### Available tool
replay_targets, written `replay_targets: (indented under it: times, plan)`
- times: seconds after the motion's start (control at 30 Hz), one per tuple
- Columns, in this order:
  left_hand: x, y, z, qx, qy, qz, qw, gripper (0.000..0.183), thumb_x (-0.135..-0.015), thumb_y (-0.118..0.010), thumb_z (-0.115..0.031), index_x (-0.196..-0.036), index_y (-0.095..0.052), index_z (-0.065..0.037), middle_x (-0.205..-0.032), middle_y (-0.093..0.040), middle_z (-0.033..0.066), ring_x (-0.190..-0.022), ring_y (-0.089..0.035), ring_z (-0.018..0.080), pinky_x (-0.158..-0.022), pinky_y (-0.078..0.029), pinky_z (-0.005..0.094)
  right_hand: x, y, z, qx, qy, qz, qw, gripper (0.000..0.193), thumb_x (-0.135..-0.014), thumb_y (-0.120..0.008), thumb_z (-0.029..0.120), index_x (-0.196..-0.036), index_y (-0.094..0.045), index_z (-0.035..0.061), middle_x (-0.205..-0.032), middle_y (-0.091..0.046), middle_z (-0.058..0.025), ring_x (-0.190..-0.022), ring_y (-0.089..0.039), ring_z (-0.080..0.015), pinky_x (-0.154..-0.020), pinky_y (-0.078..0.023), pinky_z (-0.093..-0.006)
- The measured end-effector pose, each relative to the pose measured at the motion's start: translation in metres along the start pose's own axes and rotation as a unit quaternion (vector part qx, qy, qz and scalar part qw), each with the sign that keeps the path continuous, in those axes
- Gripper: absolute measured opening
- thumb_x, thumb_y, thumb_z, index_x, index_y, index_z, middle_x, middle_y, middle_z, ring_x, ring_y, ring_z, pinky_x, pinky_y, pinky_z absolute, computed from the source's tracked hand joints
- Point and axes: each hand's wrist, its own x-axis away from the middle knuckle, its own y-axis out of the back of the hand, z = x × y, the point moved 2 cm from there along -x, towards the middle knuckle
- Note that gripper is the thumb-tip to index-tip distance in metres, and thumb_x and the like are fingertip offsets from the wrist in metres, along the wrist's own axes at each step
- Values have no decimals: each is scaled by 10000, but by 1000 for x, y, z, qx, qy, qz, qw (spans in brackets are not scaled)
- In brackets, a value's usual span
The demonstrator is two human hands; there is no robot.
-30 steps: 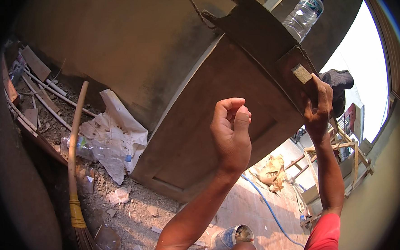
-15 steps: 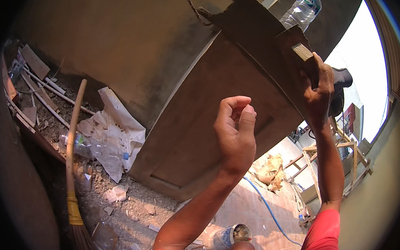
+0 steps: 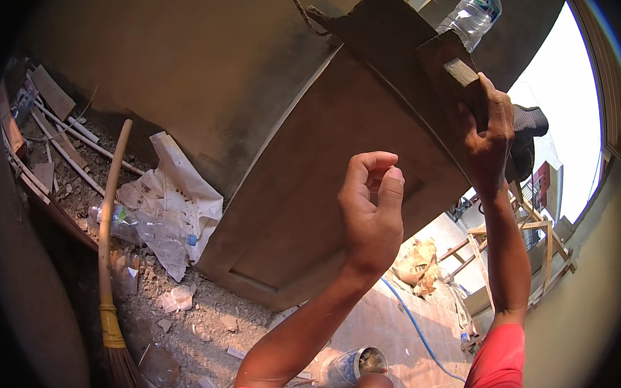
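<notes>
My right hand (image 3: 488, 132) grips a dark, flat plastering float (image 3: 433, 57) with a pale wooden handle end. The float lies against a dark, upright plastered strip (image 3: 379, 32), along its right side. My left hand (image 3: 373, 215) is raised in front of a brown panelled board (image 3: 323, 165), fingers curled in toward the thumb. Nothing shows in that hand, and it appears apart from the board. Just above the float, a clear plastic bottle (image 3: 471, 17) with a blue cap lies tilted. A dark textured item (image 3: 530, 123) shows behind my right wrist.
A broom (image 3: 111, 275) leans at the left beside rubble, pipes and a crumpled white sheet (image 3: 174, 201). Below my arms stands a bucket (image 3: 355, 369). A blue hose (image 3: 419, 332) crosses the tiled floor, and a wooden frame (image 3: 530, 231) stands at the right.
My right hand and the float have shifted slightly left along the dark strip. My left hand has drifted a little to the right, still curled. The view has moved slightly.
</notes>
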Motion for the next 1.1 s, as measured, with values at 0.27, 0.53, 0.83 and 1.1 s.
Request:
replay_targets:
  times: [0.27,0.53,0.83,1.1]
  plan:
    - [1,1,6,18,42,-9,999,131,-969,-550,-71,-1080,-574,-6,-904,-586,31,-823,-557,84,-779,-486,238,-18,-29,45,-2,92,34,995,517,-795,-725,77,-1288,-567,77,-1043,-589,-148,-951,-563,-331,-875,-467,-437]
    - [-5,7,1,2,-1,-14,1000,122,-970,-550,-71,-1069,-577,-4,-898,-586,32,-823,-557,81,-769,-491,242,9,-1,1,-1,13,-11,1000,498,-827,-705,61,-1305,-568,80,-1095,-602,-154,-999,-574,-331,-903,-466,-432]
    - [0,1,3,9,33,-5,999,122,-967,-548,-67,-1066,-579,-4,-889,-587,37,-810,-559,81,-762,-493,242,-44,-33,36,15,66,-5,998,501,-818,-700,70,-1297,-552,66,-1077,-597,-156,-986,-561,-341,-881,-460,-440]
    - [-10,13,-10,7,6,-32,999,123,-961,-544,-68,-1056,-584,-1,-882,-589,42,-803,-566,92,-749,-500,254,35,14,-15,49,-125,-9,991,524,-830,-676,72,-1322,-498,46,-1148,-563,-182,-1097,-545,-354,-984,-427,-445]
